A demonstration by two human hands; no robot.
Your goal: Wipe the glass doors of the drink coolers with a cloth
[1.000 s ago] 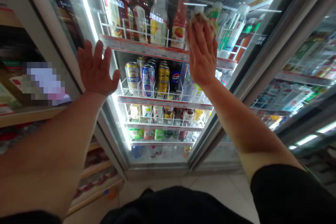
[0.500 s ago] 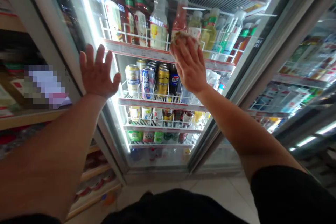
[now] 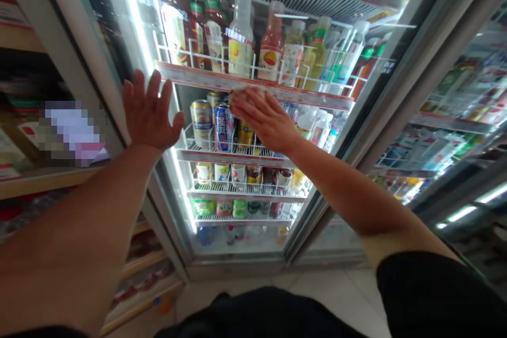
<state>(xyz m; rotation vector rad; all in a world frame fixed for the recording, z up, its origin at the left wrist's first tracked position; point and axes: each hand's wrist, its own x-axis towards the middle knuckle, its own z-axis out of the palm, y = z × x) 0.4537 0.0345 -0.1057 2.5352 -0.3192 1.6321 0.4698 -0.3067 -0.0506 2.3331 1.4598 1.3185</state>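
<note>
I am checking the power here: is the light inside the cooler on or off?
On. A white light strip glows down the left side of the cooler, and the cans inside are brightly lit.

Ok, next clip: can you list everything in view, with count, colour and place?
glass fridge door: one, lit from inside, centre
bottles: several, white, red, green and yellow, top wire shelf
cans: several, blue-white, gold and yellow, second shelf
small cups: a row, mixed colours, third shelf
green packs: a few, fourth shelf
cloth: one, pale, mostly hidden between right hand and glass
second fridge: one, far right, contents blurred
wooden shelves: brown, far left
floor: pale tiles, below the door
black clothing: bottom edge
left hand: flat, fingers spread, at the door's left edge
right hand: flat on the cloth, at can-shelf height
</note>
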